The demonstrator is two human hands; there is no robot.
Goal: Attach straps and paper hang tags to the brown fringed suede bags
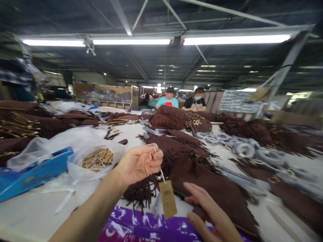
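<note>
At the centre of the frame the left hand (145, 159) pinched the white string (163, 176) of a tan tag (168, 201); the tag hung below the fingers, at lower centre, a loop of the string showing by the fingertips; the right hand (208, 211), lower right of centre, was open with its fingers apart, and I could not tell whether it touched the brown fringed bag (214, 190) beside it. At left of centre a translucent bag (76, 169) held a pile of tags (98, 159), just beside a blue plastic piece (42, 168); a purple sheet (153, 228) lay along the bottom edge; in the middle, behind a brown heap (168, 117), were two people, one in turquoise (163, 101), one in black (188, 103).
</note>
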